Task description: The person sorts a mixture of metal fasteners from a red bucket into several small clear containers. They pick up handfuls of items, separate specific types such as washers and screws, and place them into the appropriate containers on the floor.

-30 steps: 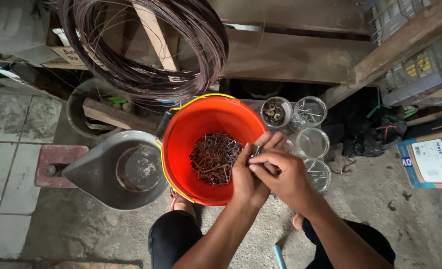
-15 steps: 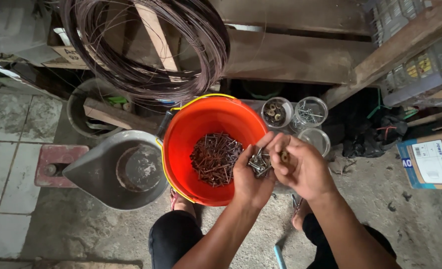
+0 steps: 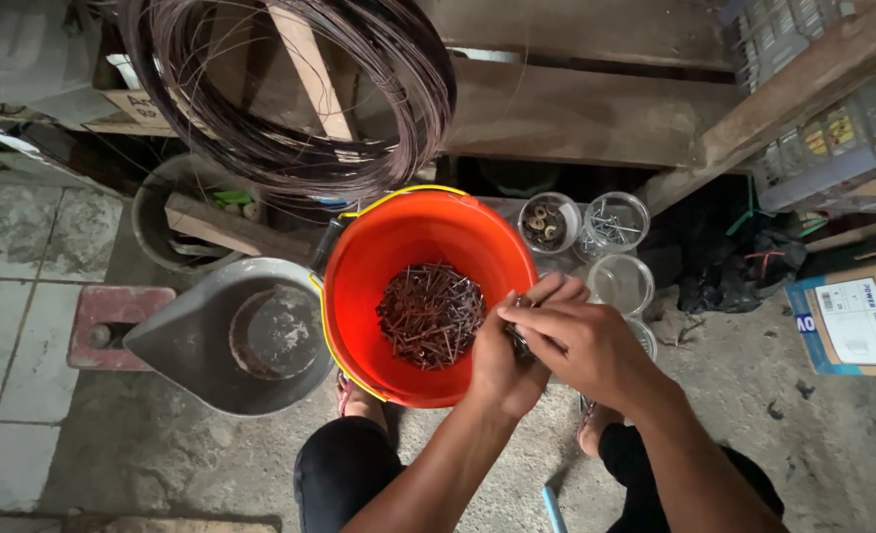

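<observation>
Both hands meet over the orange bucket's point(image 3: 379, 247) right rim: left hand point(image 3: 505, 363) cupped around small metal bits point(image 3: 519, 342), right hand point(image 3: 581, 341) pinching at them, rusty nails point(image 3: 428, 314) inside.

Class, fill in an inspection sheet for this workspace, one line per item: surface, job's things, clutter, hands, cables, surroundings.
Surface: rough grey concrete floor.
Job's things: round orange plastic bucket holding rusty nails; small dark metal pieces between the hands.
Clutter: clear round jars, grey metal pouring pan.
Hands: left hand and right hand together at the bucket's rim.
Cables: coil of dark wire.
Surroundings: wooden planks, cardboard box.
</observation>
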